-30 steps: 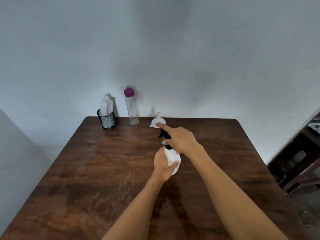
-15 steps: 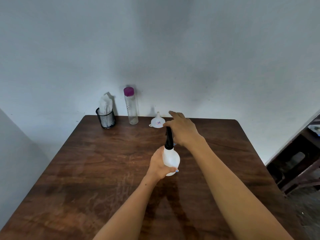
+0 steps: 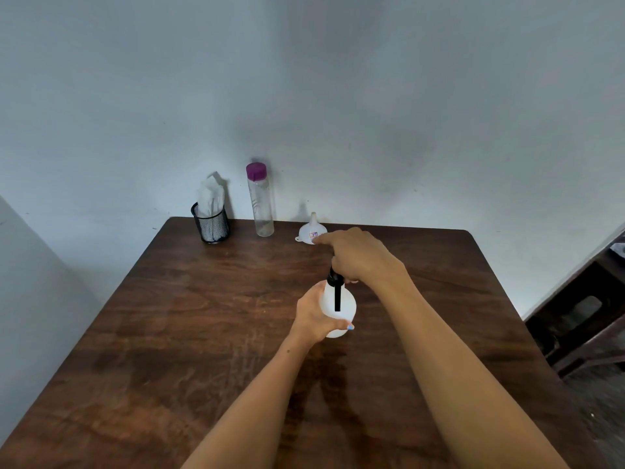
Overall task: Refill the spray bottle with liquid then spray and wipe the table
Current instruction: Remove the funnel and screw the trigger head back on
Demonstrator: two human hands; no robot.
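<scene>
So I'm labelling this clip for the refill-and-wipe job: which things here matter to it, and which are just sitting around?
Part of the job:
- spray bottle, gripped by left hand
- black spray head, gripped by right hand
- white funnel
- purple-capped bottle
- tissues in the mesh cup
- table

Just around:
- dark furniture at the right edge
</scene>
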